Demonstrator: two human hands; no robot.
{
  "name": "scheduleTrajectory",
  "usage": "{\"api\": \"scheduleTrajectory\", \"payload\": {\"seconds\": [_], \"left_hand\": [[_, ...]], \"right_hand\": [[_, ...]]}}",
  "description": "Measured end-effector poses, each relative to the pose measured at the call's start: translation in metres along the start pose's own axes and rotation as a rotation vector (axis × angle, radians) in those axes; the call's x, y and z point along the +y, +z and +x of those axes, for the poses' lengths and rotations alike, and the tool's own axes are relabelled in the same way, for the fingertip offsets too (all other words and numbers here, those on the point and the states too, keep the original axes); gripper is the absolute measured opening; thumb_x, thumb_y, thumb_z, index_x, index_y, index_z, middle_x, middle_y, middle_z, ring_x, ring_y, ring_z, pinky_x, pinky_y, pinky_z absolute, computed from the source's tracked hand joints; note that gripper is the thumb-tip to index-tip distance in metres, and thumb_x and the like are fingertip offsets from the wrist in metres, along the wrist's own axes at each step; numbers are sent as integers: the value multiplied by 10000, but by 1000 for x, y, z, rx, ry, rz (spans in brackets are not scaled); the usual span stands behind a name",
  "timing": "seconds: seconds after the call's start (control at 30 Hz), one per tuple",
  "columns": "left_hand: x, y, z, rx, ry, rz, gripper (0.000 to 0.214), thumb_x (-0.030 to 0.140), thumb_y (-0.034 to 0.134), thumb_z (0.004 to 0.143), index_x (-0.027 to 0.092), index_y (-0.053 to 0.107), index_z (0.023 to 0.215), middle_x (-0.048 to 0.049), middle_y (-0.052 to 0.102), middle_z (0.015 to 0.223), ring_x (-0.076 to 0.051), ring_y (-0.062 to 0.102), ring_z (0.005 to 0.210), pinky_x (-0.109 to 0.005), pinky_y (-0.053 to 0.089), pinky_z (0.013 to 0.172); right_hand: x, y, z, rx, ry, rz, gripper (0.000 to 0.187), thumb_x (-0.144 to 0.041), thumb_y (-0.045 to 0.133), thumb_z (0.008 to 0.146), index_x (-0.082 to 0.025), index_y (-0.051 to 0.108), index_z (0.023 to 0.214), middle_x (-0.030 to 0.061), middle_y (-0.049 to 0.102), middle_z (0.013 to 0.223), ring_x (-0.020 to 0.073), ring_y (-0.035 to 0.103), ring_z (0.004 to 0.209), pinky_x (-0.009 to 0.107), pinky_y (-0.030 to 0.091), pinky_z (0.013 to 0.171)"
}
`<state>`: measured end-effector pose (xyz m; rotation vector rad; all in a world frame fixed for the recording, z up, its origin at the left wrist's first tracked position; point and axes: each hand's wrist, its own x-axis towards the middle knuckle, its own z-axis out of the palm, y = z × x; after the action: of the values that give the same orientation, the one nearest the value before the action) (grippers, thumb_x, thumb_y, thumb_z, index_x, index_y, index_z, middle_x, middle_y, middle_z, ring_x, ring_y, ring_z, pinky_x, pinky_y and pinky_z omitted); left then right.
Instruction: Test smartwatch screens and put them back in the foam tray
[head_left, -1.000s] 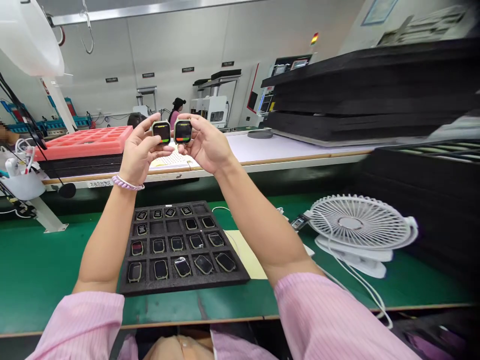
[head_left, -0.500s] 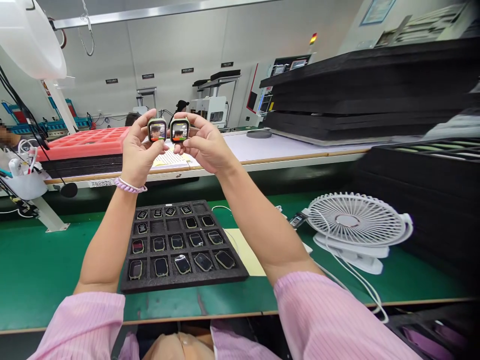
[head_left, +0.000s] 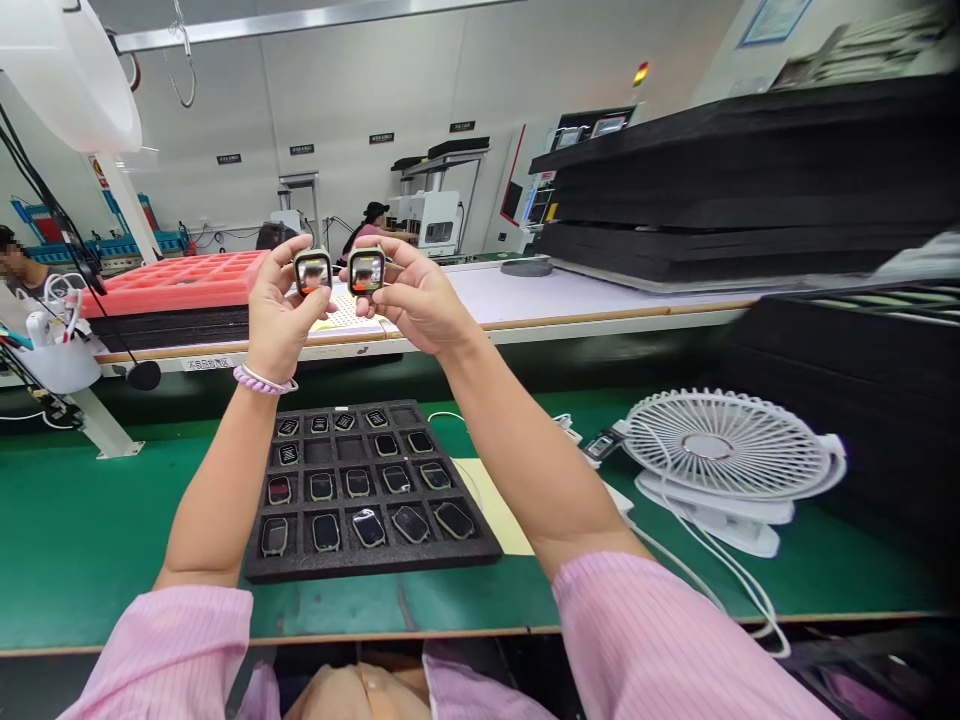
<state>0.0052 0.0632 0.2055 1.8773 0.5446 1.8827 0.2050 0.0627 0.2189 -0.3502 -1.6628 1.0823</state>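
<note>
Two small square watch bodies with lit screens are held up side by side, just above the middle of the frame and left of centre. The left hand [head_left: 279, 318] pinches the left watch body [head_left: 313, 271] between thumb and fingertips, a pale purple coiled band [head_left: 262, 380] round its wrist. The right hand [head_left: 415, 298] grips the right watch body [head_left: 367, 270] the same way, fingers closed on its edges. The two pieces sit just beside each other, screens turned toward the camera; whether they touch cannot be told.

Below the hands, at lower centre, a black foam tray with square pockets [head_left: 375, 560] lies on the green bench mat [head_left: 82, 520], most pockets holding further dark watch bodies and a few standing bare. A pale yellow sheet [head_left: 499, 515] pokes out from under the tray's right edge. At the right of the frame a white round desk fan [head_left: 724, 450] lies tilted back, its white cable [head_left: 720, 590] trailing toward the lower edge. A red moulded tray [head_left: 172, 283] rests on a black stack at upper left, and tall stacks of black foam sheets [head_left: 750, 190] fill the upper right. Pink striped sleeves [head_left: 660, 640] cover both forearms near the bottom.
</note>
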Motion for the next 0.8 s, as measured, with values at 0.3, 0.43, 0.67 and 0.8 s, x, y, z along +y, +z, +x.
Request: {"api": "scheduleTrajectory", "payload": {"seconds": [0.3,0.43,0.67,0.8], "left_hand": [[-7,-1,-7,-14,-43,1,614,336,867,767,296,624,1330,-58,704,1090,-208,739,893,-305,625,737],[-7,0,-10,3,-55,7,556,328,840,780,281,647,1299,-55,722,1073,-176,714,803,-281,605,675],[-9,0,-12,17,-66,14,514,394,870,791,280,666,1249,-41,722,1043,-136,683,677,-261,571,605],[-7,1,-15,-4,-89,-4,499,428,888,799,270,668,1218,-28,731,979,-121,669,628,-255,578,604]], "right_hand": [[15,2,3,-32,3,71,621,-293,759,696,-240,573,1287,55,650,1096,149,630,796,330,539,754],[18,5,3,-20,4,103,565,-405,788,747,-243,572,1244,53,662,1081,143,623,744,328,516,721],[22,1,1,-7,32,77,528,-354,760,765,-253,587,1253,40,672,1058,148,633,757,323,532,717],[24,0,-1,-21,28,93,565,-286,741,713,-248,588,1255,25,681,1050,143,633,743,331,546,738]]}}
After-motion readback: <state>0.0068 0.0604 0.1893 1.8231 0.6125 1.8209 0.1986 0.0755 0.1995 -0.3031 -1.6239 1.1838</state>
